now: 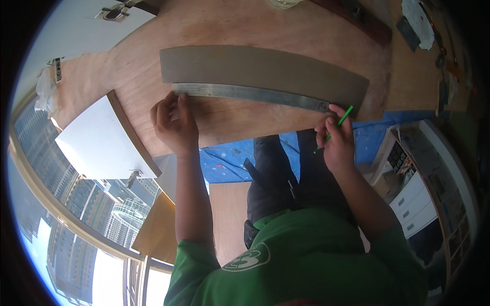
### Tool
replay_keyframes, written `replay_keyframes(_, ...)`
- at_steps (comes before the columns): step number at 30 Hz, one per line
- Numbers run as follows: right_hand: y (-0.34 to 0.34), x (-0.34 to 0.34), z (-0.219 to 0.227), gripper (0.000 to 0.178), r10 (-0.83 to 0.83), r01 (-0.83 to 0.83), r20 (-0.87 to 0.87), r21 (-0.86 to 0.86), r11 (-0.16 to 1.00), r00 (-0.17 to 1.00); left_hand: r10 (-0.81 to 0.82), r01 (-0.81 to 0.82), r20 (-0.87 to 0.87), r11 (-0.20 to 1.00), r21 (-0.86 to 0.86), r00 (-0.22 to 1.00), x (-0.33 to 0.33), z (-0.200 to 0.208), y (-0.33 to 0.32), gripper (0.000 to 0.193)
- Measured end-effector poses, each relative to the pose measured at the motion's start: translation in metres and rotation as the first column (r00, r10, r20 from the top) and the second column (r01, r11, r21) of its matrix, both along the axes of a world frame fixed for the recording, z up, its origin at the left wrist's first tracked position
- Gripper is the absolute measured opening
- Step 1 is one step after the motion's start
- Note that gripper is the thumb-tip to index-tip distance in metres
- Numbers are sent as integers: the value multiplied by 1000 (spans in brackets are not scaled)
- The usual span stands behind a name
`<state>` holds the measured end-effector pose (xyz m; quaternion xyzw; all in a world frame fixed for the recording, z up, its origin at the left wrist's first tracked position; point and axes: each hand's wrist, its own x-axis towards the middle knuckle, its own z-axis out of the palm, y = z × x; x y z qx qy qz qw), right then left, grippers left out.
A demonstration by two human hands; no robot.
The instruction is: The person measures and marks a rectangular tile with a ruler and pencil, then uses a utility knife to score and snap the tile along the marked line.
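A grey-brown strip of board [255, 64] lies across the wooden worktop, looking curved in this lens. Along its near edge runs a steel ruler [245, 94]. At the ruler's left end is my left hand [176, 122], its fingers curled and thumb and fingertips closed at the end of the metal. My right hand [337, 137] grips a green pencil [348, 112] between its fingers, the pencil slanting up to the right. One fingertip of that hand rests by the ruler's right end.
The plywood worktop [219, 120] ends just before my body. A white panel with a hinge [97, 140] stands at the left, beside a window. Another hinged white panel [92, 35] is at the far left. A dark red-brown piece [357, 20] lies at the back right. Blue sheeting [224, 158] covers the floor.
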<state>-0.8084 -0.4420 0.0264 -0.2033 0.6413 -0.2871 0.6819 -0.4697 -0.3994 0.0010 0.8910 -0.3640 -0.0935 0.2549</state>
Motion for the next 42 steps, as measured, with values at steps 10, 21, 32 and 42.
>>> replay_keyframes(10, 2, -2, 0, 38, 14, -15, 6, 13, 1000, 1000, -86, 86, 42, 996, -5, 995, 3, -2, 7, 35)
replay_keyframes(21, 7, -7, -4, 37, 44, -44, -12, -27, 999, 999, -207, 206, 107, 978, 26, 972, 6, -6, 13, 50)
replay_keyframes(32, 8, -11, -8, 38, 53, -53, 16, -31, 998, 998, -195, 194, 130, 981, 23, 972, 6, -10, 13, 51)
replay_keyframes(42, 8, -11, -7, 40, 55, -54, 40, -39, 998, 998, -174, 175, 123, 985, 9, 977, 5, -9, 12, 52)
